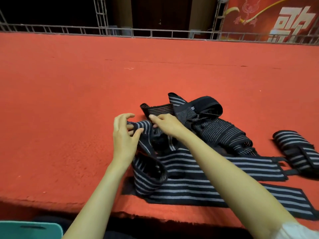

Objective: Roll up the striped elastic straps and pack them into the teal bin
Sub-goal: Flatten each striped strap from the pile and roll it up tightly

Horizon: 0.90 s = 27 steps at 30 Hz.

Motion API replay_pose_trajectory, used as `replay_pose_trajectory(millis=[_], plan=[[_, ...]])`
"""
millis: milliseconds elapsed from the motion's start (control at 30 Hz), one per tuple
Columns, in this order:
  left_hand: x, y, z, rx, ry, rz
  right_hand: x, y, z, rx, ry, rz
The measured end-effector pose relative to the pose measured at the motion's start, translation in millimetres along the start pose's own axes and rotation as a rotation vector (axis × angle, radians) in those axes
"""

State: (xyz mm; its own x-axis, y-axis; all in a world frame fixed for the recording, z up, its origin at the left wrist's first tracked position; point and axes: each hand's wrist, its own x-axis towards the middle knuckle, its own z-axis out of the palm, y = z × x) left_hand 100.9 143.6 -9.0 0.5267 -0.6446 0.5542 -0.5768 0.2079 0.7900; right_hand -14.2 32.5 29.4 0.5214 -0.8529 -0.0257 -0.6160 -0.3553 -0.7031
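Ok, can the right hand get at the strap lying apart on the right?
Probably yes: that strap lies uncovered on the carpet, right of the pile. The right hand pinches a pile strap, so it must let go first.

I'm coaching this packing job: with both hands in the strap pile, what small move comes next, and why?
Probably draw the strap end that the left hand pinches clear of the pile, the right hand steadying the rest. It lies tangled with other straps, so it cannot yet be rolled for the teal bin.
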Motion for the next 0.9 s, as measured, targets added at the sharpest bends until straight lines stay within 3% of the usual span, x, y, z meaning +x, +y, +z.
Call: replay_pose_trajectory(millis=[67,167,233,333,467,533,633,733,800,900], plan=[[-6.1,8.3,2.6,-0.01,-0.019,0.051,-12.2,-7.5,10.5,0.299,-0.179,0.098],[-12.2,10.2,-5.8,0.188,0.005,0.09,-15.9,0.2,11.0,0.56,-0.119,0.089],[-9.8,6.2,-18.8,0.342,0.067,0.063,-17.7,6.4,0.7,0.495,-0.051,0.001],[1.8,-3.5,-30.7,0.321,0.006,0.01,-28.9,11.7,-16.6,0.378,-0.123,-0.125],[8.4,-11.6,-20.9,0.264,-0.259,-0.209,-46.2,25.8,-34.1,0.27,-0.158,-0.159],[9.0,-15.1,-10.7,0.223,-0.391,-0.254,-55.4,31.8,-41.4,0.273,-0.157,-0.15],[13.3,-12.9,-1.3,-0.05,-0.584,-0.324,-65.7,43.5,-48.0,0.211,-0.145,-0.152],[29.6,-10.7,4.3,-0.079,-0.789,-0.292,-68.6,55.6,-50.1,0.117,-0.118,-0.181],[43.0,-4.9,8.3,-0.067,-0.749,-0.333,-70.0,61.7,-50.4,0.094,-0.081,-0.181],[59.0,1.9,15.4,0.106,-0.553,-0.394,-72.2,65.4,-48.0,0.087,-0.046,-0.198]])
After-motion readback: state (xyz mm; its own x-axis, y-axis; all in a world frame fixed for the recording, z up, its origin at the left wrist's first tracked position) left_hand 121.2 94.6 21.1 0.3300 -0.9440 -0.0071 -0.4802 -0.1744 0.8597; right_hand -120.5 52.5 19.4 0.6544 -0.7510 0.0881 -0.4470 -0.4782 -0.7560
